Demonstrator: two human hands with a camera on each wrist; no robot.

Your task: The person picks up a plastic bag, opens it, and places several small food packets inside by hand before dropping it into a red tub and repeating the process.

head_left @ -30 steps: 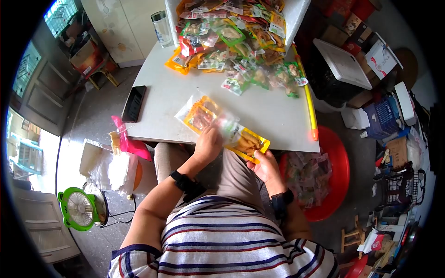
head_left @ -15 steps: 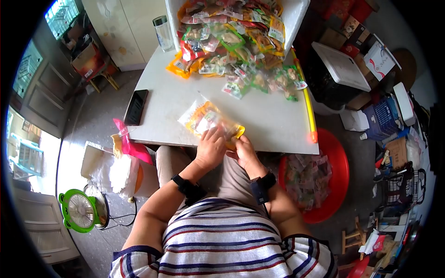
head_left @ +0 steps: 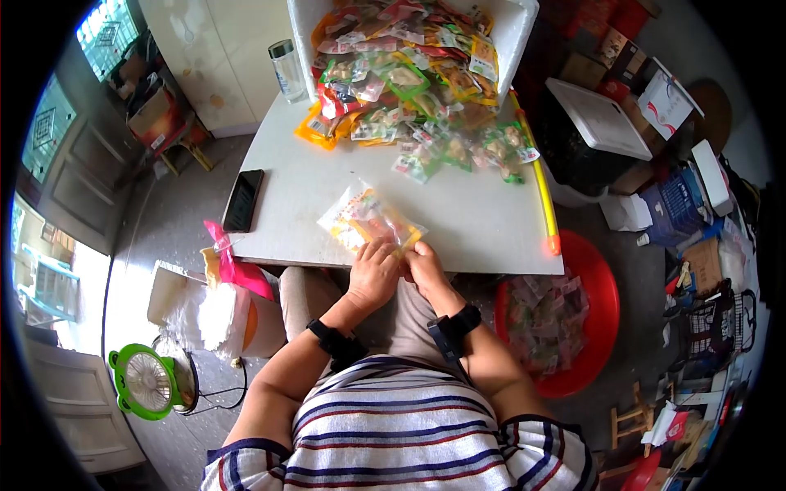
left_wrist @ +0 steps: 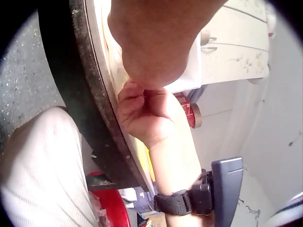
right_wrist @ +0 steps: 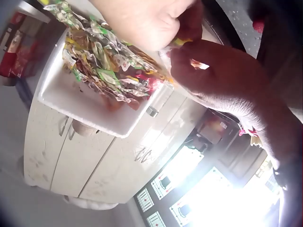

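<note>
A clear plastic bag (head_left: pixel 342 214) with orange-edged food packets inside lies on the table near its front edge. The left hand (head_left: pixel 374 272) holds the bag's near side, with its fingers over the top. Close beside it, the right hand (head_left: pixel 427 272) pinches the near right corner of the bag. Between the hands in the right wrist view shows a small yellow bit (right_wrist: pixel 182 41) of packaging. In the left wrist view the right hand (left_wrist: pixel 147 116) has curled fingers, and the left hand hides most of the bag.
A white foam box (head_left: pixel 516 49) spills many food packets (head_left: pixel 393 78) over the back of the table. A phone (head_left: pixel 243 201) and a glass (head_left: pixel 286 69) stand at the left, a yellow stick (head_left: pixel 542 192) along the right edge. Below right sits a red basin (head_left: pixel 602 327) with packets.
The orange-edged packet from the right hand has gone into the clear bag. The right hand has moved left, up to the left hand, and now pinches the bag's near corner.
</note>
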